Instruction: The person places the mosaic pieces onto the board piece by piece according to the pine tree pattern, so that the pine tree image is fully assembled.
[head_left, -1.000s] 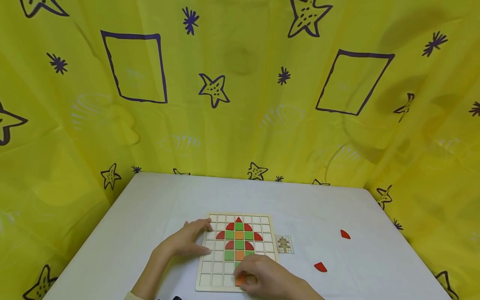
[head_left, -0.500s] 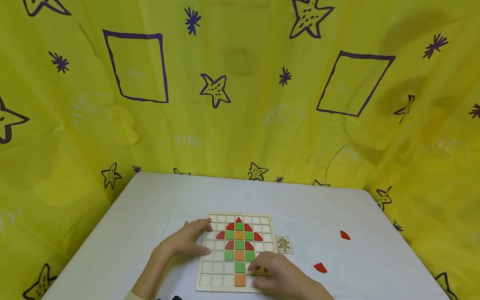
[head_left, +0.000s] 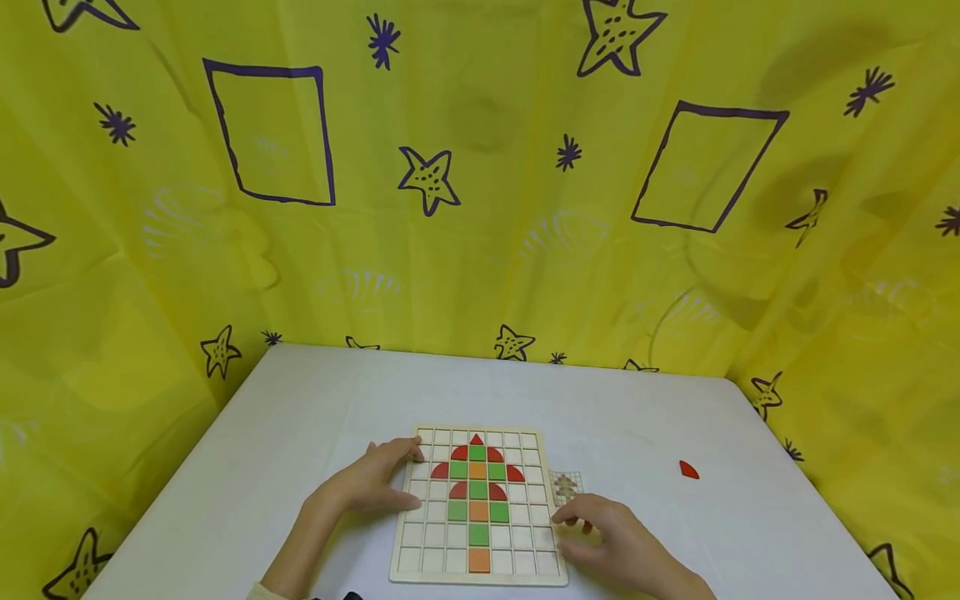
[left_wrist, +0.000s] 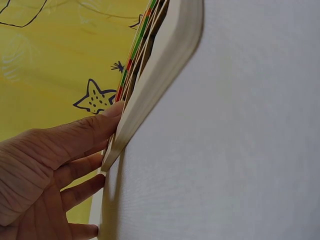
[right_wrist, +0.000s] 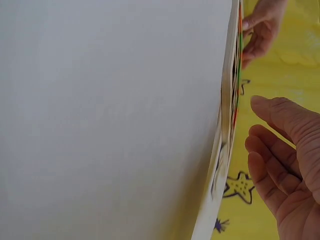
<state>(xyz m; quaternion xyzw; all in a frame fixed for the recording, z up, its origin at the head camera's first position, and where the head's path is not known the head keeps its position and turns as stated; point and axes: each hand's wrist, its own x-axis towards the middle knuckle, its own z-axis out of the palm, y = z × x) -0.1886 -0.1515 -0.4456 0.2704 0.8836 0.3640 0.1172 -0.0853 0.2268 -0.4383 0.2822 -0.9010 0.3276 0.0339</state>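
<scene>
A wooden grid board (head_left: 450, 577) lies on the table, holding green and orange squares and red curved pieces in a tree shape, with a red triangle (head_left: 476, 439) on top. My left hand (head_left: 375, 479) rests at the board's left edge, thumb and fingers spread; in the left wrist view its thumb touches the frame's side. Just off the board's right edge hovers my right hand (head_left: 611, 542), its fingers loosely bent with nothing between them in the right wrist view. The lowest orange square (head_left: 479, 560) sits in the bottom row.
A small printed card (head_left: 567, 485) with a tree pattern lies right of the board, partly behind my right hand. One loose red piece (head_left: 689, 469) lies farther right on the white table (head_left: 337, 392). A yellow curtain (head_left: 480, 250) surrounds the table.
My right hand has moved right, from the orange square at the bottom of the board to beyond its right edge. It now covers the nearer loose red piece. The left hand stays put.
</scene>
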